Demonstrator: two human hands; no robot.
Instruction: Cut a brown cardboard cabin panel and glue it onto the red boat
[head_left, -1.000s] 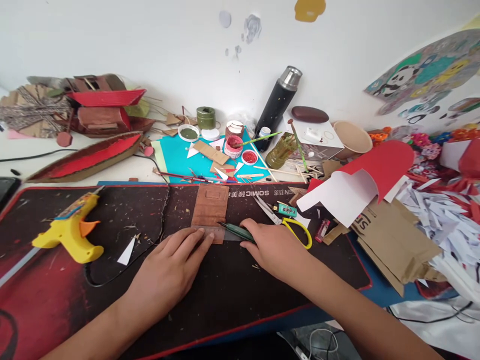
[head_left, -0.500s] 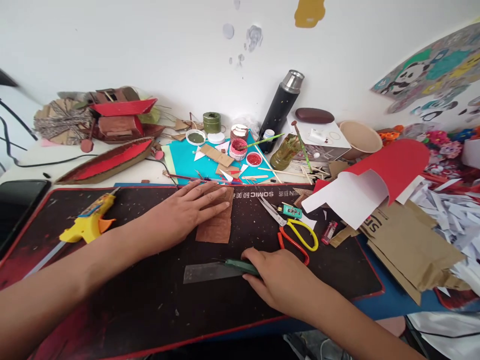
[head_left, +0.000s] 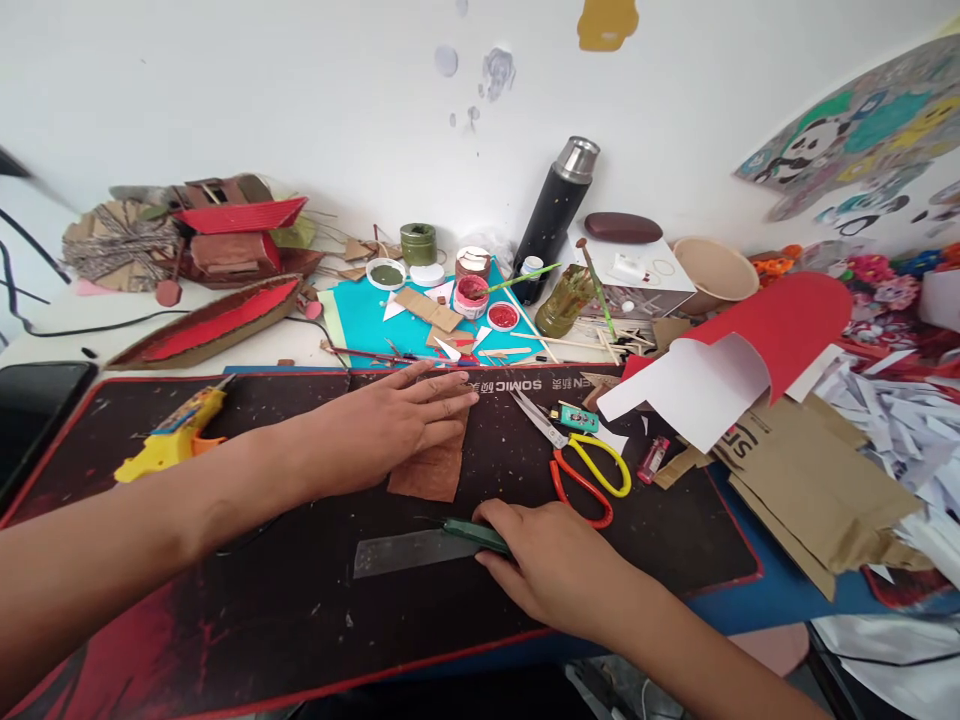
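Note:
My left hand (head_left: 390,425) lies spread and flat on a brown-painted piece of cardboard (head_left: 426,472), covering its upper part. In my right hand (head_left: 544,565) is a green-handled craft knife (head_left: 474,535), its thin tip pointing left, just below the cardboard. A clear plastic ruler (head_left: 405,552) rests on the dark mat (head_left: 285,620), with one end running under the knife and my right fingers. Scissors (head_left: 574,450) with one yellow and one red handle lie above my right hand. Behind my left forearm is a yellow glue gun (head_left: 172,435), partly hidden.
Along the back stand paint pots (head_left: 471,292), a black flask (head_left: 555,215) and a jar (head_left: 562,300) of murky liquid. Model boats (head_left: 217,325) sit at the left. A curled red-and-white paper (head_left: 720,370), cardboard (head_left: 817,490) and paper strips (head_left: 900,430) crowd the right.
My left hand has slid slightly right and down over the cardboard, and its forearm now covers more of the glue gun. The knife stays in my right hand. The view has shifted a little.

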